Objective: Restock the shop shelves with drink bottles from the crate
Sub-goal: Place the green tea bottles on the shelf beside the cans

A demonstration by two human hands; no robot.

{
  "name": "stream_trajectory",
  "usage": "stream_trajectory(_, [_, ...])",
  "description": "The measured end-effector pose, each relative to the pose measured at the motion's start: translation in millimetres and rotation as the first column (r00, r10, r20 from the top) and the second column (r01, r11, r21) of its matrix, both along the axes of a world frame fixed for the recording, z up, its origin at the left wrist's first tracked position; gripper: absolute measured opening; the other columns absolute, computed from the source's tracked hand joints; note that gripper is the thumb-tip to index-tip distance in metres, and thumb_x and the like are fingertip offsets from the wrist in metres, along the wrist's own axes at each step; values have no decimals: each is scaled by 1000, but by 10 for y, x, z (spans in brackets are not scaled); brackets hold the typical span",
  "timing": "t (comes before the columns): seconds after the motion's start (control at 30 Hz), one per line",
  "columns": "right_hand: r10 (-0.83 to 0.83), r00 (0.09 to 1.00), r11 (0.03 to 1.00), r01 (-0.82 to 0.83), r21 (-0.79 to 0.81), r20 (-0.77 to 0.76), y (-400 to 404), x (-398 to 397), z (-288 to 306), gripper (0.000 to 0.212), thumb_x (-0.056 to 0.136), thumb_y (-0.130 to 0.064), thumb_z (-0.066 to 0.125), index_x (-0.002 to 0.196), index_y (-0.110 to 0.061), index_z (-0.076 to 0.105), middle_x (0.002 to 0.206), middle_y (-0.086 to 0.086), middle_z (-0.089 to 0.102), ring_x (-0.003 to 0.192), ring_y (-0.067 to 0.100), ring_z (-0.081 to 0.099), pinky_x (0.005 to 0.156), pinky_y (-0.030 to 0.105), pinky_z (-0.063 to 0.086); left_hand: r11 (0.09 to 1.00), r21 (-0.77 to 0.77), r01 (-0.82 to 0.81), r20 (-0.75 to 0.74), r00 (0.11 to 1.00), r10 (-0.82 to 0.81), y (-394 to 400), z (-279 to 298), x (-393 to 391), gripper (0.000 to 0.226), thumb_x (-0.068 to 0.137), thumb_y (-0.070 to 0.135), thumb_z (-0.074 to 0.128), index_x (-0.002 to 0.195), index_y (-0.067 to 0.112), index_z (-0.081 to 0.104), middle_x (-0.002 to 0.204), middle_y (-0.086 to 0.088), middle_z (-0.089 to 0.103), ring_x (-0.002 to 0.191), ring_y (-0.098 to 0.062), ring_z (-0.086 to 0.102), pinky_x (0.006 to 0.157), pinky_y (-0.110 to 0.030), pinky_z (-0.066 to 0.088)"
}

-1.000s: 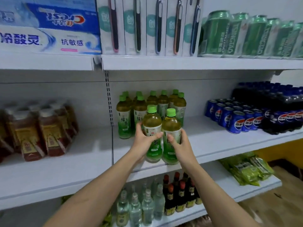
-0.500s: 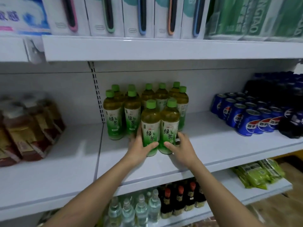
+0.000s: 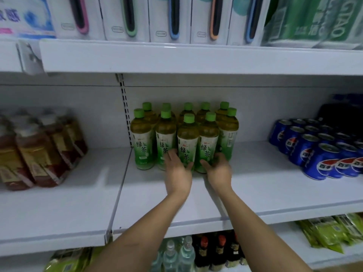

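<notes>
On the white middle shelf (image 3: 255, 193) stands a cluster of green-capped tea bottles (image 3: 143, 138) labelled 绿茶; the left hand (image 3: 177, 173) curls round the base of the near bottle (image 3: 187, 142) and the right hand (image 3: 218, 171) grips the foot of its neighbour (image 3: 208, 142), both bottles upright on the shelf in the cluster's near row. To the right sit blue Pepsi cans (image 3: 322, 161) marked 百事, and to the left brown shrink-wrapped bottles (image 3: 39, 152) too blurred to read. The shelf above carries white boxed items (image 3: 170, 18) and green packs (image 3: 318, 20) that seem to read Tsingtao, though blur hides most letters.
</notes>
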State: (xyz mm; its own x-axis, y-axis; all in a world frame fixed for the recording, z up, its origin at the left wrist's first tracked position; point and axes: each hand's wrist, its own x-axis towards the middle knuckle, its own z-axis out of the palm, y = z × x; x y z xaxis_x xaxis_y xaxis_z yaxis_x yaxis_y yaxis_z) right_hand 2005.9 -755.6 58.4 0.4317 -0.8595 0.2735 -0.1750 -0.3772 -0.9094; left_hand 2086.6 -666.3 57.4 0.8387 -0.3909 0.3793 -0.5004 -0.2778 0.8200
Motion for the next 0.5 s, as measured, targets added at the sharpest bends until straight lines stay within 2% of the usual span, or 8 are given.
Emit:
stream_trajectory(0.2, [-3, 993, 999, -3, 51, 120, -59, 118, -24, 28, 89, -7, 72, 108, -10, 52, 105, 4, 64, 92, 16, 60, 58, 1, 41, 997, 18, -72, 13, 997, 72, -173, 0, -23, 59, 81, 8, 76, 129, 1, 44, 135, -18, 45, 124, -37, 48, 91, -42, 48])
stream_trajectory(0.33, [-4, 986, 995, -11, 94, 164, -82, 167, -85, 29, 89, -1, 69, 107, -16, 50, 109, 1, 65, 99, 18, 63, 70, 14, 47, 993, 44, -106, 27, 994, 105, -250, 13, 7, 62, 82, 9, 77, 132, 4, 41, 135, -17, 46, 124, -37, 50, 96, -46, 50])
stream_trajectory(0.4, [-24, 980, 985, -11, 173, 196, -111, 193, -159, 28, 88, 4, 66, 104, -14, 52, 108, 3, 66, 100, 22, 64, 73, 15, 52, 986, 112, -120, 40, 992, 116, -294, 30, 27, 64, 84, 11, 75, 136, 5, 37, 140, -16, 43, 127, -36, 49, 98, -47, 50])
stream_trajectory(0.47, [-57, 981, 982, 21, 188, 184, -120, 211, -205, 25, 88, 1, 67, 104, -12, 54, 108, 4, 67, 102, 25, 65, 80, 27, 56, 972, 193, -133, 60, 991, 124, -340, 51, 47, 65, 87, 15, 72, 139, 6, 34, 144, -16, 40, 131, -37, 46, 99, -48, 50])
stream_trajectory(0.5, [-58, 980, 978, 17, 210, 192, -133, 210, -209, 23, 89, -2, 67, 106, -12, 55, 106, 3, 67, 101, 25, 65, 80, 28, 56, 963, 226, -144, 67, 989, 132, -362, 65, 48, 63, 89, 17, 70, 140, 7, 34, 145, -16, 38, 133, -38, 44, 100, -47, 49])
